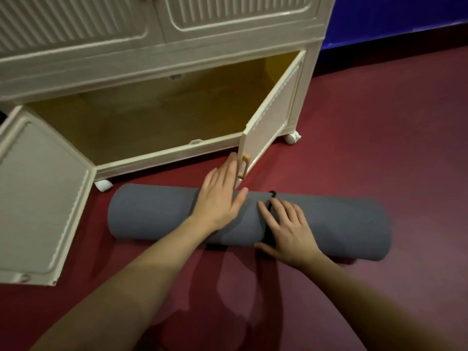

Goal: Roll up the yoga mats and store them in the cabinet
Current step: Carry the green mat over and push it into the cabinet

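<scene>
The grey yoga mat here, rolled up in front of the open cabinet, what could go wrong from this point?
The rolled grey mat looks longer than the gap between the open doors, so sliding it in sideways may jam it against the right door. Only one black strap shows, near the middle under the right hand, so the ends might loosen. The left hand rests flat, so the roll could slip away.
</scene>
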A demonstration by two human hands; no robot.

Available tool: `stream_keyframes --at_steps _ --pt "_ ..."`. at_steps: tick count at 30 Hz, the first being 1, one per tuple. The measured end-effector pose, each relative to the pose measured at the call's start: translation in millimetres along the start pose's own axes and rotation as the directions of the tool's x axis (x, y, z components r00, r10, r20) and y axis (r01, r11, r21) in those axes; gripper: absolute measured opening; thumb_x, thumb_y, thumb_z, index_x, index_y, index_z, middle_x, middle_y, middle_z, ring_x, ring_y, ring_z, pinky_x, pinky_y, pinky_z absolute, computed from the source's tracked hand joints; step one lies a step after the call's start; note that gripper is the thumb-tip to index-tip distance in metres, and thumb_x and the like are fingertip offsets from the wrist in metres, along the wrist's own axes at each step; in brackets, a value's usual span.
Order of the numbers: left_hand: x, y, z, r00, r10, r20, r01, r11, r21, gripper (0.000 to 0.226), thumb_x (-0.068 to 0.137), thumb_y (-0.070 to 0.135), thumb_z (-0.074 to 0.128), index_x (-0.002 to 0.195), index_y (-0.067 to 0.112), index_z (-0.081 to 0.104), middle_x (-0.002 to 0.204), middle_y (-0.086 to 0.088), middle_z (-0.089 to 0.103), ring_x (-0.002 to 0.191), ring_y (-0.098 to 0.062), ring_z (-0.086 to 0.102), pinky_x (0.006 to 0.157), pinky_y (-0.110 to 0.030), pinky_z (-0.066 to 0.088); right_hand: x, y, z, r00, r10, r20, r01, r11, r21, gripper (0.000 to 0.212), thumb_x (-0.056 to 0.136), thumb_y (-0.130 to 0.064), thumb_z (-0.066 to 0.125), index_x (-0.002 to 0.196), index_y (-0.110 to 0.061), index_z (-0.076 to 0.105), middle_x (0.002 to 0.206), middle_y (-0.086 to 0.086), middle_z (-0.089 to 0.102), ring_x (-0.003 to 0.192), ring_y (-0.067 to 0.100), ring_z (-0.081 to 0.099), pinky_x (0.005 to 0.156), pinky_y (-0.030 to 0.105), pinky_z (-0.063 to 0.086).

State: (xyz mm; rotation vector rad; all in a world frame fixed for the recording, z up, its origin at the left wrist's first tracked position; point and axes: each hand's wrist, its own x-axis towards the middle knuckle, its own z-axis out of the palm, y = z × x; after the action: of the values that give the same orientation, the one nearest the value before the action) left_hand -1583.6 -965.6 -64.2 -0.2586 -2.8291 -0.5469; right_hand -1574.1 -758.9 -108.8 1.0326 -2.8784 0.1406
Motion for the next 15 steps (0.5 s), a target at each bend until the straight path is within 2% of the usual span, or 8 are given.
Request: stream_keyframes --at_steps 2,4,6,8,11,13,15 --pt "0.4 4.6 4.6 0.999 0.043 0.018 -0.043 0.999 -0.018 0.070 0.093 0.042 0.034 0.149 0.000 0.021 0.146 -0.018 0.041 0.128 -0.030 0.045 0.109 -0.039 0.028 -10.6 2.5 -1.0 1.000 0.003 0.014 -0.003 1.000 0.013 0.087 0.074 -0.070 0.049 0.143 -0.017 0.042 0.134 0.018 0.045 0.119 0.037 0.042 0.103 0.048 0.026" --pt "2.9 7.6 9.1 0.990 0.129 0.063 -0.127 0.991 -0.031 0.069 0.093 0.039 0.035 0.149 0.001 0.021 0.147 -0.016 0.039 0.126 -0.027 0.046 0.107 -0.031 0.026 -15.5 10.1 -3.7 0.997 0.036 0.062 -0.037 0.999 0.009 0.094 0.070 -0.076 0.048 0.144 -0.020 0.037 0.138 0.019 0.045 0.124 0.038 0.042 0.105 0.050 0.026" --pt "6.0 11.8 13.4 0.979 0.170 0.111 -0.162 0.984 -0.077 0.072 0.093 0.039 0.035 0.151 0.002 0.016 0.156 -0.011 0.026 0.132 -0.020 0.038 0.107 -0.022 0.022 -19.2 22.3 -7.9 0.990 0.082 0.112 -0.084 0.996 0.011 0.104 0.065 -0.081 0.046 0.143 -0.014 0.037 0.138 0.019 0.049 0.126 0.037 0.046 0.107 0.051 0.029" --pt "7.6 16.2 17.3 0.972 0.192 0.133 -0.177 0.977 -0.115 0.074 0.092 0.041 0.035 0.152 0.005 0.010 0.159 -0.006 0.016 0.138 -0.017 0.031 0.107 -0.019 0.020 -25.2 35.4 -13.3 0.984 0.119 0.133 -0.124 0.992 0.035 0.106 0.064 -0.083 0.045 0.138 -0.007 0.044 0.133 0.017 0.054 0.122 0.035 0.051 0.106 0.049 0.036" --pt "8.7 24.2 18.3 0.963 0.222 0.153 -0.201 0.969 -0.141 0.075 0.092 0.042 0.036 0.153 0.008 0.008 0.159 -0.006 0.016 0.140 -0.018 0.029 0.107 -0.023 0.025 -34.8 47.2 -20.1 0.992 0.089 0.091 -0.093 0.995 0.044 0.098 0.069 -0.081 0.046 0.130 -0.005 0.054 0.123 0.014 0.060 0.109 0.034 0.057 0.097 0.044 0.039" --pt "9.4 33.9 19.4 0.944 0.296 0.144 -0.276 0.950 -0.143 0.072 0.092 0.040 0.037 0.151 0.005 0.015 0.154 -0.013 0.028 0.135 -0.023 0.038 0.106 -0.032 0.035 -38.2 46.5 -22.8 0.999 0.040 0.018 -0.040 0.999 0.027 0.091 0.073 -0.078 0.048 0.125 -0.004 0.058 0.113 0.012 0.061 0.098 0.033 0.056 0.088 0.042 0.036" --pt "7.7 43.1 27.0 0.904 0.392 0.169 -0.376 0.919 -0.120 0.068 0.093 0.039 0.038 0.150 0.006 0.022 0.151 -0.014 0.036 0.130 -0.025 0.045 0.102 -0.036 0.040 -41.3 42.6 -21.7 1.000 0.017 -0.016 -0.016 1.000 0.011 0.093 0.072 -0.078 0.048 0.128 -0.004 0.056 0.112 0.014 0.060 0.096 0.033 0.054 0.088 0.043 0.037"
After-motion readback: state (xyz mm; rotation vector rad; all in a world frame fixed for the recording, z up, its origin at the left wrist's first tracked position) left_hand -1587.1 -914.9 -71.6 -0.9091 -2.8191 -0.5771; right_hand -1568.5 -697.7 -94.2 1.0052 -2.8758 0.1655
